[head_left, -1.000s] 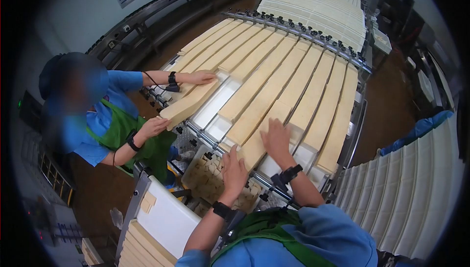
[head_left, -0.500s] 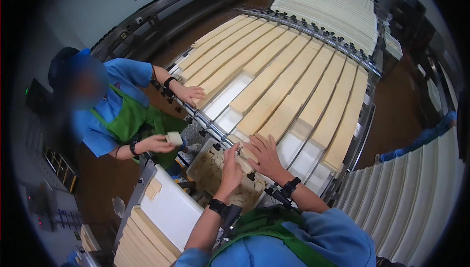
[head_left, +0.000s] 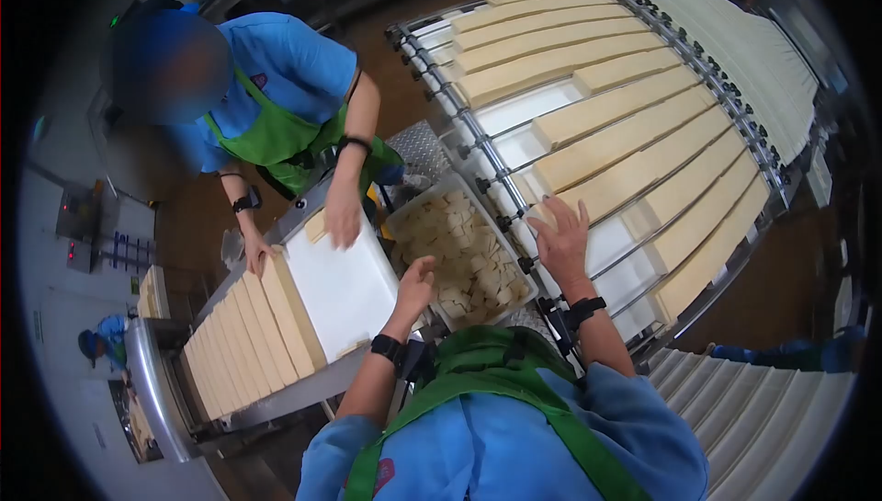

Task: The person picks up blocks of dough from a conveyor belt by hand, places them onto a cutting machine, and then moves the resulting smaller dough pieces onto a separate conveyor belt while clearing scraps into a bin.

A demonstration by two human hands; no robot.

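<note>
My left hand (head_left: 415,284) hovers over the near edge of a white crate of small beige offcut pieces (head_left: 464,257), fingers curled; I cannot see anything in it. My right hand (head_left: 560,236) is spread flat, fingers apart, at the near end of a long beige slab (head_left: 614,184) on the lane conveyor (head_left: 514,147). Both wrists carry black bands. Across from me, a co-worker in a blue shirt and green apron presses one hand (head_left: 343,219) on a beige piece at the top of a white belt (head_left: 340,285).
Cut beige slabs (head_left: 241,334) lie side by side along the white belt at lower left. A second bank of pale strips (head_left: 772,400) curves at lower right. A control box (head_left: 81,216) stands at left, with another person far off below it.
My view has swung left and down. My right hand stayed at the slab's end while my left moved off the lanes to the crate. The co-worker turned from the lanes to the white belt.
</note>
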